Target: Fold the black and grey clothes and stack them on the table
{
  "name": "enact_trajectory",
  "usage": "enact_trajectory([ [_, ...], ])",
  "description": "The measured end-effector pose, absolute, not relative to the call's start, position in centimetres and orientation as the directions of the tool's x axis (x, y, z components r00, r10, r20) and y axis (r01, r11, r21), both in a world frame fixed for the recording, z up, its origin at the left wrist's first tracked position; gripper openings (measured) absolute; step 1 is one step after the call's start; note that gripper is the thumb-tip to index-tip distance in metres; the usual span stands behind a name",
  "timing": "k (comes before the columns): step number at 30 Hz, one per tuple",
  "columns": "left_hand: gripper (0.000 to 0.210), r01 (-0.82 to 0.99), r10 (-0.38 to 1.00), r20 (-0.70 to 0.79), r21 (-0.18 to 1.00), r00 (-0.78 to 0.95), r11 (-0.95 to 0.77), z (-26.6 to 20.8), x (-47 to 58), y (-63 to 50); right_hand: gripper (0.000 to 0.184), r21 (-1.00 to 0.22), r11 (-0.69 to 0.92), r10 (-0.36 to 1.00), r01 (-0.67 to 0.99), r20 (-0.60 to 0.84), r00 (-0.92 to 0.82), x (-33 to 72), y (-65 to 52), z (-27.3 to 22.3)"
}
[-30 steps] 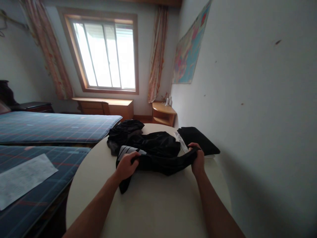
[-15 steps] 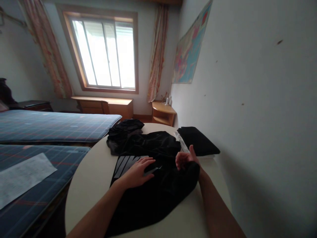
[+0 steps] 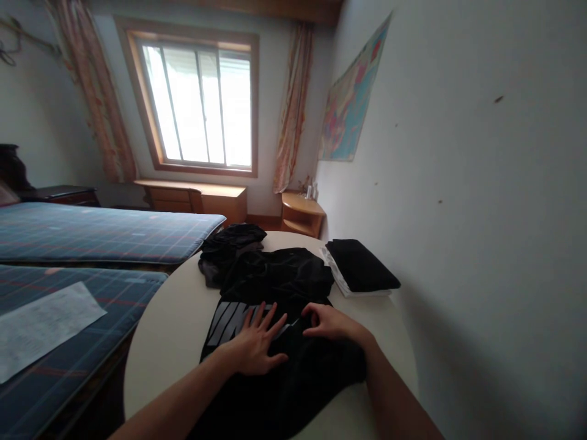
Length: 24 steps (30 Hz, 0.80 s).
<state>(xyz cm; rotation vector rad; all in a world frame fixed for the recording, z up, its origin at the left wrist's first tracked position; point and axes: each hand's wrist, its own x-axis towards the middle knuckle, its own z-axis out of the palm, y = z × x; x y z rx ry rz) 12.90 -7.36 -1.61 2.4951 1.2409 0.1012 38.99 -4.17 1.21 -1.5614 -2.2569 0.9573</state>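
A black shirt (image 3: 279,397) with large grey printed letters lies spread over the round table, its near end running out at the bottom of the view. My left hand (image 3: 259,345) rests flat on the print, fingers spread. Close to its right, my right hand (image 3: 328,321) curls its fingers and thumb around a bit of the dark cloth at the end of the lettering; the exact grip is partly hidden. Beyond both hands the upper part of the shirt is rumpled.
A crumpled dark garment (image 3: 238,235) lies at the table's far left. Folded black cloth (image 3: 362,266) sits on something white at the right, near the wall. Left of the round table (image 3: 153,342), a plaid mattress holds a paper sheet (image 3: 48,327). A window is ahead.
My right hand has turned palm down and moved left onto the lettering, and its fingers have closed on the cloth. My left hand has flattened with fingers spread. The shirt's right side lies lower.
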Motion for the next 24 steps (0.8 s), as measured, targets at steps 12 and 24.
enact_trajectory([
  [12,0.043,0.645,0.787,0.217,0.47,0.577,-0.603,2.2,10.4,-9.8,0.016,-0.365,0.37,0.907,0.854,-0.057,-0.417,38.9,-13.3,4.4],
  [24,0.057,0.993,0.99,0.096,0.054,0.099,-0.104,1.2,7.2,-6.8,0.043,-0.584,0.314,0.924,0.748,0.009,-0.382,40.4,-13.6,2.8],
])
